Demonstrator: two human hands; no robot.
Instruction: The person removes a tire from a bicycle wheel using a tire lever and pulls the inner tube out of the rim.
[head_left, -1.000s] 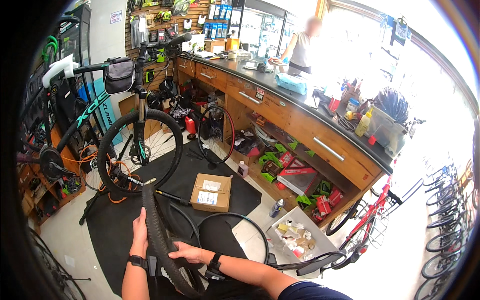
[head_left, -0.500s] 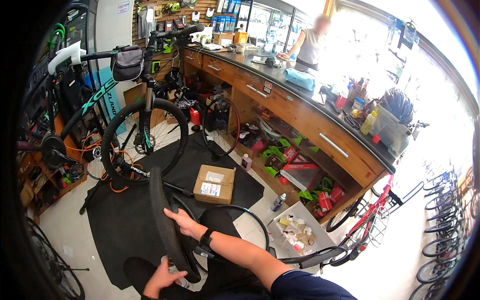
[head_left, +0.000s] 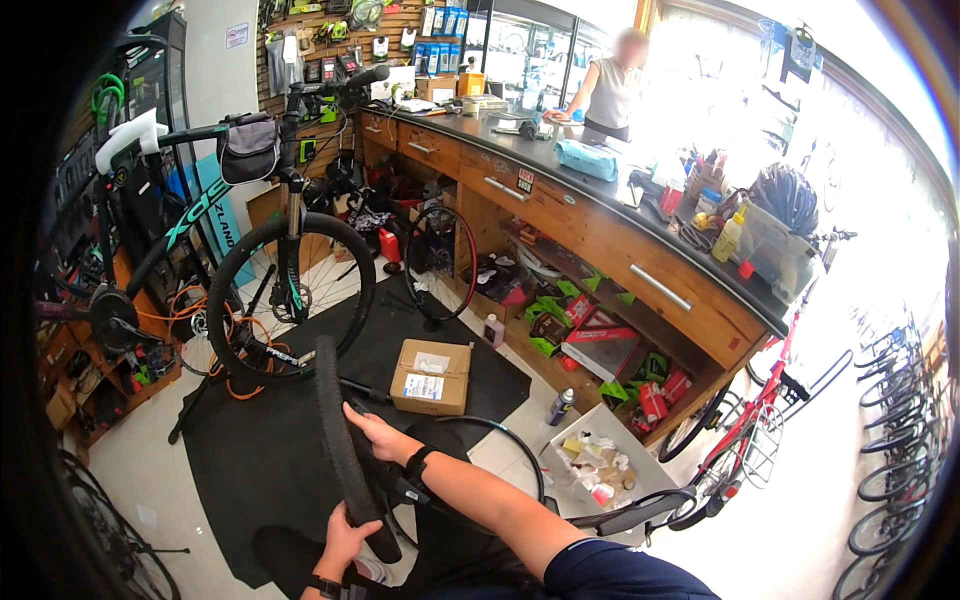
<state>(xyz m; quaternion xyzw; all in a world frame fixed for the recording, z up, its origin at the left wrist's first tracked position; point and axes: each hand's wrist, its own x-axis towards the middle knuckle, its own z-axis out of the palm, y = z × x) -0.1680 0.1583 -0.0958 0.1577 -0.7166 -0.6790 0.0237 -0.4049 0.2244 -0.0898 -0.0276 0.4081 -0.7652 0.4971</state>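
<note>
A black knobby bicycle tyre [head_left: 335,430] stands upright, edge-on, in front of me between my two hands. My right hand [head_left: 378,432] grips its right side about midway up, with the fingertips against the tread. Lower down, my left hand [head_left: 347,537] is closed round the tyre's bottom part, thumb stretched across the tread. Just right of the tyre, a dark wheel rim [head_left: 534,455] shows partly behind my right forearm and my knee. Past the tyre, a taped cardboard box [head_left: 431,377] lies on a black floor mat [head_left: 235,465].
A mountain bike's front wheel [head_left: 225,300] stands at the far left of the mat. To the right are a spray can [head_left: 560,406], a white bin [head_left: 600,455] of scraps and a long wooden counter [head_left: 580,215]. Behind the counter is another person [head_left: 607,92].
My left hand has moved up and to the right along the tyre's lower part. The tyre and my right hand have shifted slightly right. The other person remains behind the counter.
</note>
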